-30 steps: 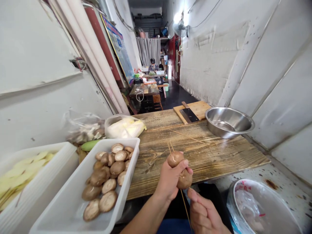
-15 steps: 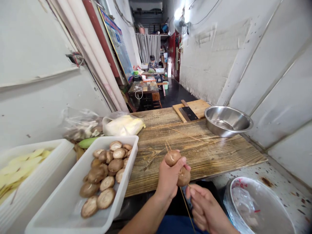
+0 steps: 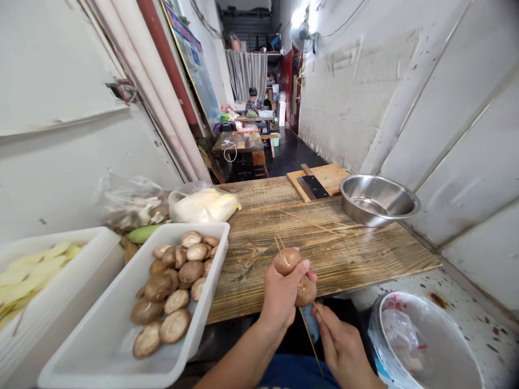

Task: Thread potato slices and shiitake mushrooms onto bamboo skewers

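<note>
My left hand (image 3: 279, 297) is closed around two brown shiitake mushrooms. The upper mushroom (image 3: 287, 261) has two thin skewer tips (image 3: 279, 243) poking out of its far side. Below it, the lower mushroom (image 3: 306, 292) shows between my thumb and the table edge. One bamboo skewer (image 3: 311, 341) trails down from this mushroom, free of my fingers. My right hand (image 3: 343, 337) pinches the other skewer just under the lower mushroom; the rest of that skewer is hidden by the hand.
On my left, a white tub (image 3: 109, 319) holds several shiitakes (image 3: 191, 272), beside another tub of pale slices (image 3: 36, 270). Bagged vegetables (image 3: 206, 204) lie behind. Loose skewers (image 3: 310, 222), a cleaver (image 3: 314, 188) on a board, and a steel bowl (image 3: 379, 197) are on the table; a lined bin (image 3: 430, 346) stands right.
My right hand has shifted slightly, its fingers still at the skewer. The left hand and both mushrooms stay nearly in place. Far off, the seated person's head has come up.
</note>
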`<control>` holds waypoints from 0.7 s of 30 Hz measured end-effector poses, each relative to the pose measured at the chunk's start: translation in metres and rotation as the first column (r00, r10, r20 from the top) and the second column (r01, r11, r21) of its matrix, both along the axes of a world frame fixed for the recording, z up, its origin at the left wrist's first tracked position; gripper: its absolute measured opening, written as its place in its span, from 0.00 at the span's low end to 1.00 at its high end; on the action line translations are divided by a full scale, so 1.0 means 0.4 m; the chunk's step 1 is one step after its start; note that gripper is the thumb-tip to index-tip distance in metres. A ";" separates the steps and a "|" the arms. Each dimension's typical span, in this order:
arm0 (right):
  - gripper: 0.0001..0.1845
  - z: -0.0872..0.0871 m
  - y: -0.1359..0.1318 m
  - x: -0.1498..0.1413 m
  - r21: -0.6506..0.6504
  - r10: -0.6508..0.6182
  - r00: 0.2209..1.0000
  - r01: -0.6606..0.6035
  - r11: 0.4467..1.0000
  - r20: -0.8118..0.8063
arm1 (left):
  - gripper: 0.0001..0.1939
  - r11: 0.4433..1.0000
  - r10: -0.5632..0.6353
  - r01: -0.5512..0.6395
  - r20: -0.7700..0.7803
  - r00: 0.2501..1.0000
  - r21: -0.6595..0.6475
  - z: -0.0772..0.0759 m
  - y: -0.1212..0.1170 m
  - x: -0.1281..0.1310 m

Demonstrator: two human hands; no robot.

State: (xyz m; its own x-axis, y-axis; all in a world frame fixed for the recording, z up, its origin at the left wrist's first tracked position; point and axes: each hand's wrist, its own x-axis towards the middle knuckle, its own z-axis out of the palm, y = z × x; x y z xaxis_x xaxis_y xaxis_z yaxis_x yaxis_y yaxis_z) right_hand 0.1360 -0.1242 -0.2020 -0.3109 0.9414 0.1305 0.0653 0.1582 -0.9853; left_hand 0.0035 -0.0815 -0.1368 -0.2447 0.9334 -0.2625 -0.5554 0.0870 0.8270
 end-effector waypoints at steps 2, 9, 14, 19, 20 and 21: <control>0.16 0.006 -0.003 0.001 -0.377 0.114 0.963 -0.203 0.904 -0.243 | 0.25 1.000 -0.010 0.010 0.008 1.000 -0.002 0.002 -0.002 -0.002; 0.20 -0.020 -0.003 0.003 -0.559 0.106 0.693 -0.653 0.512 -0.713 | 0.25 0.999 -0.032 0.032 0.012 0.999 0.012 0.011 -0.011 -0.010; 0.11 -0.018 -0.005 0.006 0.034 0.055 0.998 -0.055 0.998 0.009 | 0.25 1.000 0.008 -0.008 -0.018 1.000 0.028 0.006 -0.010 -0.013; 0.10 -0.013 0.004 0.011 0.360 -0.091 0.987 0.037 0.932 0.133 | 0.24 0.998 0.038 -0.037 -0.009 0.999 0.046 0.008 0.003 -0.012; 0.09 -0.010 0.005 0.009 0.199 -0.027 0.997 0.011 0.980 0.078 | 0.24 0.998 0.040 -0.039 -0.007 0.999 0.050 0.009 0.005 -0.013; 0.11 -0.008 0.006 0.007 -0.024 0.057 0.998 -0.057 0.998 -0.019 | 0.24 0.998 0.042 -0.042 -0.003 0.999 0.054 0.011 0.006 -0.013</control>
